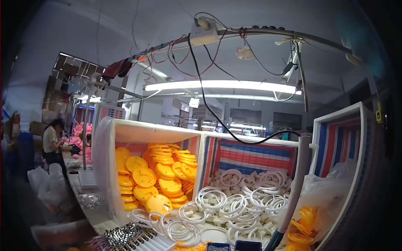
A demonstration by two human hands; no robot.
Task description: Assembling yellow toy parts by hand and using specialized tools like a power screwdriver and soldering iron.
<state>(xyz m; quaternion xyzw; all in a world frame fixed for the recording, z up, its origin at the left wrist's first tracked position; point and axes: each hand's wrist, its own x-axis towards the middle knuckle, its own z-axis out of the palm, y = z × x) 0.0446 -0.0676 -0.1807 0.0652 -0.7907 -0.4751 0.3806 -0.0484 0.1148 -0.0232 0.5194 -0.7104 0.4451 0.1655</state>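
Observation:
Neither of my hands shows in the head view. White plastic rings [211,198] lie in a loose heap over small white blocks [228,186]. To their left, round yellow plastic discs [144,177] are stacked in a white-edged bin [157,129]. At the lower edge stand two small dark blue trays [248,246], one holding small grey pieces. A bundle of small wired parts [125,235] lies beside a white ribbed tray [157,243]. A grey sleeved tube [295,188] hangs down to a dark teal tool-like end [274,240], cut off by the frame.
A black cable [202,92] droops from a power strip [204,32] on the overhead rail. More yellow parts [305,221] and clear plastic bags [326,186] fill the right bin [360,167]. A person [53,142] stands at the far left near pink items [79,136].

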